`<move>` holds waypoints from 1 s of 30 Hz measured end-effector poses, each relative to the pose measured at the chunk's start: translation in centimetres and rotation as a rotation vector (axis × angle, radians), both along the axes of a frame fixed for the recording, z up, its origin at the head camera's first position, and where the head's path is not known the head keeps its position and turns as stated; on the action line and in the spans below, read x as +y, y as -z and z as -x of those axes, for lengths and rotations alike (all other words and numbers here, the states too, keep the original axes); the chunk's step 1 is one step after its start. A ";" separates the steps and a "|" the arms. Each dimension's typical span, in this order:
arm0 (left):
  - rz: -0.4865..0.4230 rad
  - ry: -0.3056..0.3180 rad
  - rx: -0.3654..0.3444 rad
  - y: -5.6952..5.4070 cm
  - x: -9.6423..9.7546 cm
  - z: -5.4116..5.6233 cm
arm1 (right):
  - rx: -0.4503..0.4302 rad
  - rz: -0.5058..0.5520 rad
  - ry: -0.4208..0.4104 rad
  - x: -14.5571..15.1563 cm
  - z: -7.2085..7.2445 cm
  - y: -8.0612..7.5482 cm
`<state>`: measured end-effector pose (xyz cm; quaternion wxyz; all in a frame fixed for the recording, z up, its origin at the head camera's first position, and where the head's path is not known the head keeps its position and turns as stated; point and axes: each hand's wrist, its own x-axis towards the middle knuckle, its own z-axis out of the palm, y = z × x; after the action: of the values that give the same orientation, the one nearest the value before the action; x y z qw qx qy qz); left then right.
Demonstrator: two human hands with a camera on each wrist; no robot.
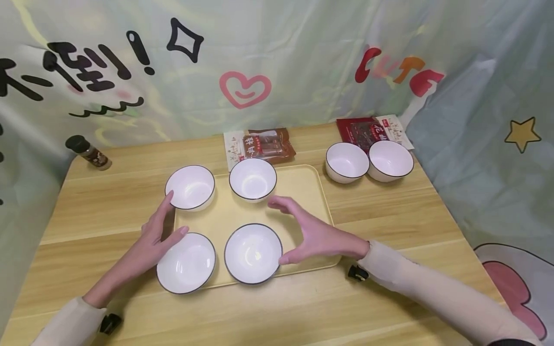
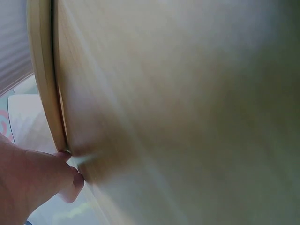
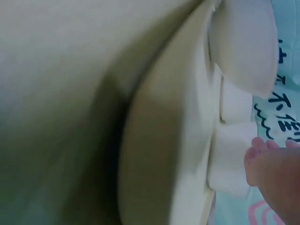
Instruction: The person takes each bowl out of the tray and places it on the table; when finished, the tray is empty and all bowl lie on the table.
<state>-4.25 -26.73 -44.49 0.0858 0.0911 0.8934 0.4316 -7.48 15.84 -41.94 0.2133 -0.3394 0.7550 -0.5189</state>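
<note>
Four white bowls with dark rims stand in two rows on and over a pale yellow tray (image 1: 307,202). My left hand (image 1: 151,240) reaches across the left pair: its fingertips are at the rim of the back left bowl (image 1: 190,187), its thumb over the front left bowl (image 1: 186,263). On the right, my right hand (image 1: 318,235) is spread wide. Its fingers are close to the back right bowl (image 1: 253,179), and its thumb is right at the rim of the front right bowl (image 1: 253,253). Neither hand grips a bowl.
Two more white bowls, one (image 1: 347,161) beside the other (image 1: 391,160), stand at the back right. A red packet (image 1: 361,130) lies behind them. A brown packet (image 1: 268,144) lies behind the tray. A spice jar (image 1: 88,153) stands at the table's back left corner.
</note>
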 end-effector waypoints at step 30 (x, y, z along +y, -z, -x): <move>0.002 0.003 -0.007 0.0 0.1 0.1 | -0.186 -0.056 -0.246 -3.1 -0.4 2.0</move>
<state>-4.38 -26.67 -44.50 0.0895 0.0907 0.8933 0.4309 -7.10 12.71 -43.92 0.3535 -0.3740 0.6988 -0.4968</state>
